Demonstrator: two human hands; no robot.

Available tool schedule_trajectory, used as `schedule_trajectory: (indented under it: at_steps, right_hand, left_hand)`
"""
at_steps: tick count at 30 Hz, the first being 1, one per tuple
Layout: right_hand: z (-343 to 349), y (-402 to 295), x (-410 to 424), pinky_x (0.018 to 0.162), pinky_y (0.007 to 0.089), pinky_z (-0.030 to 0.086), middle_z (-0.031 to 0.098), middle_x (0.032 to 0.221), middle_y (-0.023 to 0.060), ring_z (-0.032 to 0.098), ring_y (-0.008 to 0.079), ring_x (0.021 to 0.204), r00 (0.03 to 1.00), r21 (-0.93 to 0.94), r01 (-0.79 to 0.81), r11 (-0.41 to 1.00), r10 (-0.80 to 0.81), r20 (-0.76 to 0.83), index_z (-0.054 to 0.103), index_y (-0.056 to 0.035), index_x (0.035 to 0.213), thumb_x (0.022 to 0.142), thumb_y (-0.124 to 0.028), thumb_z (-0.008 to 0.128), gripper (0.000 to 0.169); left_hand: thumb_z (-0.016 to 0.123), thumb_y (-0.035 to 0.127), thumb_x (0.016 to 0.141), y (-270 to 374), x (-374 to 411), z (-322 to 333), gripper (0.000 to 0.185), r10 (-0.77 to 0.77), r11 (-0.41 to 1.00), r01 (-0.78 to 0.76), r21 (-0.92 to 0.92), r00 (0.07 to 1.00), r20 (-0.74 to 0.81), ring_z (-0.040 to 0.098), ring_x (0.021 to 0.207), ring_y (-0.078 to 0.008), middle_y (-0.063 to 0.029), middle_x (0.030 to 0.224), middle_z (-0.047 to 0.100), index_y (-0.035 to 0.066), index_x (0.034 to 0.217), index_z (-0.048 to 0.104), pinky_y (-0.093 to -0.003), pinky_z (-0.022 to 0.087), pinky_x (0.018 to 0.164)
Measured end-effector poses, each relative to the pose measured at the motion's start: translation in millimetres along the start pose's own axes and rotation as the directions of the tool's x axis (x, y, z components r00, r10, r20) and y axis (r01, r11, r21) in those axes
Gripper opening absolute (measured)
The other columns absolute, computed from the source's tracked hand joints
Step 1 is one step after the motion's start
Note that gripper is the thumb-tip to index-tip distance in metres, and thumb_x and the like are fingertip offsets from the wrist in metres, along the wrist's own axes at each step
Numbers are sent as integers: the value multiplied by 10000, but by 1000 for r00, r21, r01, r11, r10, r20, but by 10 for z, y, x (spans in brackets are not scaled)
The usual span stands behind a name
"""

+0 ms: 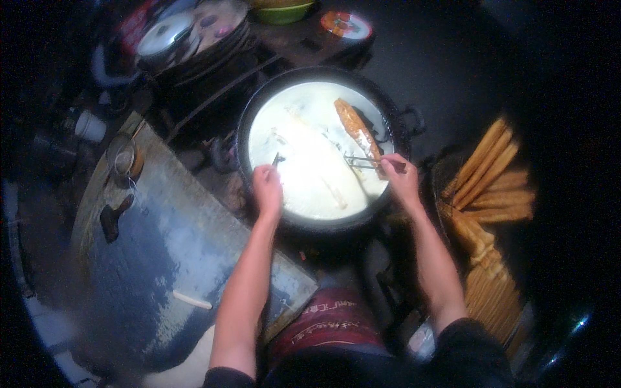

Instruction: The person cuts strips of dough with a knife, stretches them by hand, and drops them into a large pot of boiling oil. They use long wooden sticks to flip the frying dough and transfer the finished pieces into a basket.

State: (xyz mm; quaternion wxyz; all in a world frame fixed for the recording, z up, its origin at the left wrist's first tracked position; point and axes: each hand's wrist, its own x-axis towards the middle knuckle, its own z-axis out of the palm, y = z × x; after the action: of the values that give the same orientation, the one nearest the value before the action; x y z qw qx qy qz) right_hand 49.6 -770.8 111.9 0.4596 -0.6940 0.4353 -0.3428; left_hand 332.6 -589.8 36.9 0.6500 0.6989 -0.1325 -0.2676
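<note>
A round dark pan (247, 196) filled with bright, pale frothy liquid stands before me. At its right side lies a browned dough stick (351, 121). A long pale strip, washed out by glare, stretches through the middle; its outline is hard to tell. My right hand (401, 177) grips a pair of chopsticks (365, 159) over the pan's right side, their tips at the pale strip. Over the left rim, my left hand (268, 186) is closed around a thin dark utensil (277, 157), mostly hidden by the fingers.
Several fried dough sticks (485, 165) are piled on the right. On the left, a worn board (194, 252) carries a strainer (123, 157), a dark handled tool (114, 218) and a small pale stick (192, 299). A lidded pot (167, 36) and a patterned plate (356, 28) stand behind.
</note>
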Motion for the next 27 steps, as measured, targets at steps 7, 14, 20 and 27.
schedule_trajectory:
  at_steps: [7,14,20,27]
  right_hand:
    - [132,-67,-18,777,271,531,726,925,27,667,107,856,993,57,36,998,-29,-115,734,-22,1068,992,-123,672,142]
    - [489,364,-4,793,273,559,722,966,33,679,124,891,988,260,-59,964,93,-120,721,-3,1063,990,-106,687,131]
    - [550,282,-164,764,341,553,668,958,119,676,232,840,947,-120,322,939,-320,35,660,-2,1010,899,-8,682,113]
    - [577,74,-494,867,374,551,672,1054,165,692,311,960,899,-77,415,907,-395,191,652,-16,1099,892,2,667,208]
  left_hand:
    - [489,95,1024,322,332,219,196,79,996,-75,-50,995,68,648,786,-134,-97,938,692,0,1184,551,-266,495,635]
    - [539,105,1008,160,-231,140,241,40,998,-54,34,943,331,655,850,-150,-96,964,698,-22,1210,577,-281,522,794]
    - [516,113,1014,122,-536,79,232,-4,971,-81,226,936,353,650,760,-138,-91,915,710,-16,1194,588,-290,521,716]
    - [536,104,990,-49,-669,-40,224,170,883,-291,368,930,327,677,761,-168,-122,888,725,-24,1162,602,-322,538,689]
